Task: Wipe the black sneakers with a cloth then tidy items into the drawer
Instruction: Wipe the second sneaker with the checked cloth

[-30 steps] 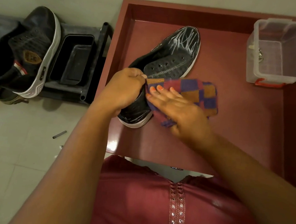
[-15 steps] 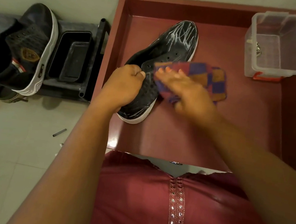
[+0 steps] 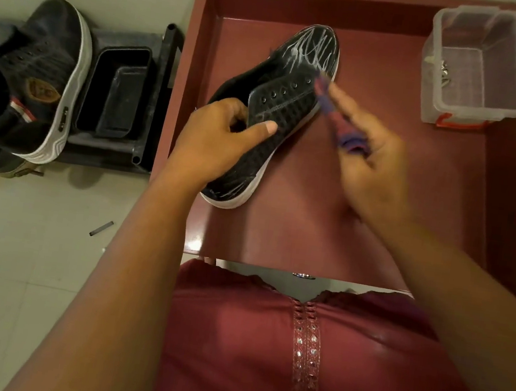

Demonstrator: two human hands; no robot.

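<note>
A black sneaker (image 3: 295,78) with a white sole and white streaks on its toe lies tilted in the open dark red drawer (image 3: 363,209). My left hand (image 3: 217,144) grips it at the heel end, thumb across the tongue. My right hand (image 3: 370,151) holds a bunched purple and red cloth (image 3: 341,124) against the sneaker's right side near the eyelets; the hand is blurred. The second black sneaker (image 3: 39,74) lies on a low dark rack at the left.
A clear plastic box (image 3: 477,66) with small metal bits inside stands in the drawer's back right corner. A black tray (image 3: 116,91) sits on the rack beside the second sneaker. A small dark stick (image 3: 101,228) lies on the pale tiled floor.
My right hand has bunched the cloth up and turned edge-on against the sneaker's right side. My left hand has tilted the sneaker, with the thumb now over the tongue.
</note>
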